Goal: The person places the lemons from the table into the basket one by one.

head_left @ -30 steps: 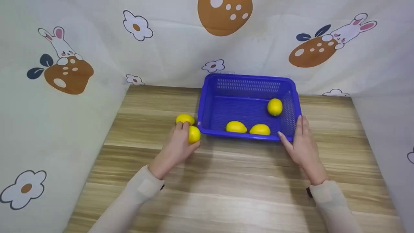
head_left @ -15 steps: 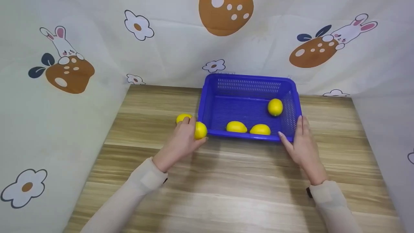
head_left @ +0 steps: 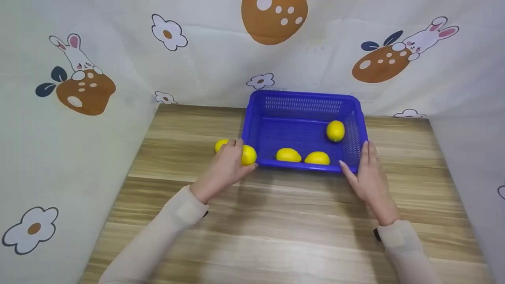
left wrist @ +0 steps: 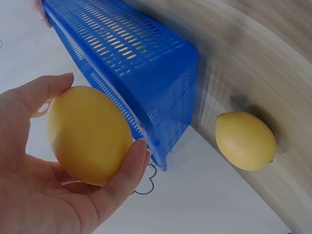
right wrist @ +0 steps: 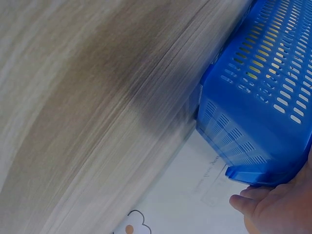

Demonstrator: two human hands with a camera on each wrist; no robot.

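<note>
- Covering the forearms nearest, 2 pale sleeves (head_left: pixel 152 240) lie over a wood-grained table (head_left: pixel 300 240).
- Left hand (head_left: pixel 224 167): grasping the held lemon (left wrist: pixel 88 135), which sits between the thumb on its near side and the curled fingers on its far side. The left wrist view shows much of its rounded yellow face uncovered, with the palm off to 1 side.
- Seen from the head, that lemon overlaps the left front corner of the blue basket (head_left: pixel 294 132); I cannot tell whether it touches the rim.
- Right hand (head_left: pixel 371 179): fingers straight against the outside of the basket's right wall, thumb at the front rim.
- Inside, 2 front lemons (head_left: pixel 288 154) lie just beside each other along the front wall.
- The table lemon (left wrist: pixel 245 141) rests left of the basket, beyond the left hand and apart from the held lemon.
- Farther back inside, the back lemon (head_left: pixel 335 131) lies near the right wall.
- Behind everything hangs a pale cloth (head_left: pixel 213 51) printed with rabbits and flowers.
</note>
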